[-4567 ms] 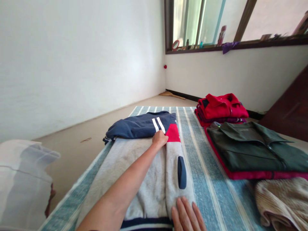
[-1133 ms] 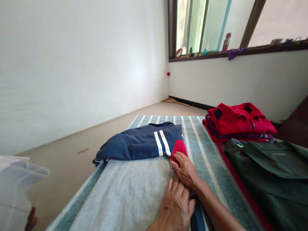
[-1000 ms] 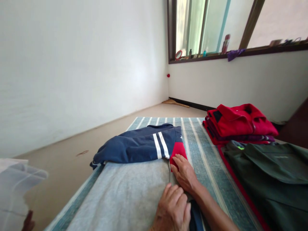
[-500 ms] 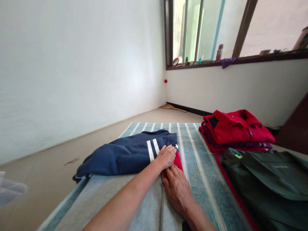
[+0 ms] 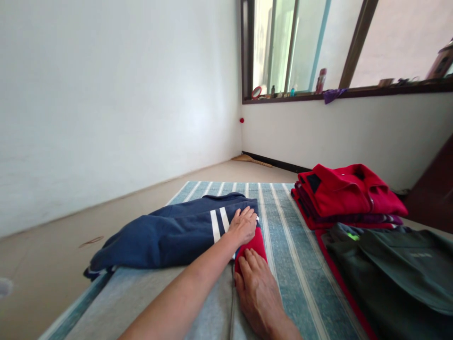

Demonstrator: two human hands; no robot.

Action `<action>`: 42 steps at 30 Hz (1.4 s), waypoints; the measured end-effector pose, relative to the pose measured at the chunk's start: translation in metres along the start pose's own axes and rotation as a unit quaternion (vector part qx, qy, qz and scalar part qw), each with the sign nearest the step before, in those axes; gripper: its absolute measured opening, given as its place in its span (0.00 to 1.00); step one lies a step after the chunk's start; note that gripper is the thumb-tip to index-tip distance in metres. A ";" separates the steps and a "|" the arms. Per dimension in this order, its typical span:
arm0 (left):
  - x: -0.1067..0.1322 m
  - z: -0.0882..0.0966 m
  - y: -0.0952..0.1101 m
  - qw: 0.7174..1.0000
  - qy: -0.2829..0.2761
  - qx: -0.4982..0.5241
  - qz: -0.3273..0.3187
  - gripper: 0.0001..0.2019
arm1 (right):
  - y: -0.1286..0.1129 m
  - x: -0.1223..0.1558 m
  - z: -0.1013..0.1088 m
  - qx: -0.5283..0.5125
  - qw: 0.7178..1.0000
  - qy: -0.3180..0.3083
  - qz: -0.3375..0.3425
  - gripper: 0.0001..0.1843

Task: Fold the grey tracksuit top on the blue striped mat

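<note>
A navy garment [image 5: 152, 238] with two white stripes lies partly folded, its bulky left end reaching the edge of the striped sheet. My left hand [image 5: 243, 225] rests flat on its right end, beside the stripes, with fingers stretched out. Just nearer to me, my right hand [image 5: 256, 283] lies open on a red panel [image 5: 255, 243], fingers extended and palm down. Light grey fabric [image 5: 166, 293] spreads under my left forearm, with a thin dark line along its right part. Whether the red and grey pieces belong to the navy garment is hard to tell.
The blue-and-white striped sheet [image 5: 297, 255] lies beneath everything. To the right is a stack of folded red and purple clothes [image 5: 348, 193], with a dark green garment [image 5: 392, 274] in front of it. Beyond stand white walls and a window sill [image 5: 368, 92] holding small items.
My left hand has slid slightly away from me over the navy cloth, and my right hand has drawn nearer. More red fabric shows between them. The view has shifted a little.
</note>
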State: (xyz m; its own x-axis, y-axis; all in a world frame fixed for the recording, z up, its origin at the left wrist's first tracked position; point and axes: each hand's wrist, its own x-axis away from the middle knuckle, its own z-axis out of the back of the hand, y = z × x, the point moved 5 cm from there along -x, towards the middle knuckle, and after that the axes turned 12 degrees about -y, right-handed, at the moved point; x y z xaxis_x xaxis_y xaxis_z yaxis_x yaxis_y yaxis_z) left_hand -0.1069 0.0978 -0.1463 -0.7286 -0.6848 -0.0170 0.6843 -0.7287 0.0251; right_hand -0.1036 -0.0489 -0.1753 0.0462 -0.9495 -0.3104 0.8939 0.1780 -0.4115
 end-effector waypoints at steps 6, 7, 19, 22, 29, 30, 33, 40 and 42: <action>-0.011 -0.007 -0.005 0.999 -0.023 0.010 0.032 0.14 | 0.001 0.002 -0.005 0.000 1.000 0.023 0.005 0.19; -0.013 -0.004 -0.004 0.999 -0.021 0.008 0.033 0.14 | 0.001 0.002 -0.007 0.000 1.000 0.026 0.005 0.19; -0.038 -0.019 -0.017 0.991 -0.103 0.040 0.077 0.24 | 0.002 0.001 -0.008 0.004 0.999 0.031 0.003 0.19; -0.037 -0.017 -0.016 0.989 -0.114 0.044 0.080 0.25 | 0.001 0.001 -0.005 0.005 1.000 0.023 0.001 0.19; -0.033 -0.016 -0.015 0.989 -0.115 0.047 0.081 0.26 | 0.001 0.000 -0.001 0.005 1.000 0.000 0.000 0.20; -0.032 -0.017 -0.015 0.989 -0.111 0.046 0.082 0.25 | 0.000 0.000 -0.001 0.005 1.000 -0.004 0.001 0.20; -0.032 -0.015 -0.015 0.990 -0.106 0.042 0.085 0.25 | -0.001 0.000 0.002 0.006 1.000 -0.011 0.004 0.20; -0.033 0.006 -0.008 0.990 -0.112 0.037 0.078 0.25 | -0.003 0.000 0.011 -0.010 0.999 -0.045 -0.016 0.19; -0.030 0.010 -0.005 0.992 -0.098 0.030 0.072 0.26 | -0.003 0.000 0.012 -0.013 0.998 -0.053 -0.019 0.19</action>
State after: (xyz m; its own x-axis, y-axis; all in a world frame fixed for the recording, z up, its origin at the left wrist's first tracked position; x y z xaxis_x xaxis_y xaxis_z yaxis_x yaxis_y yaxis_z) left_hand -0.0886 0.1217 -0.1361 -0.6185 -0.7635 0.1857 0.7835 -0.6172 0.0717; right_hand -0.1007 -0.0523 -0.1634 0.0611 -0.9772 -0.2031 0.8844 0.1474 -0.4428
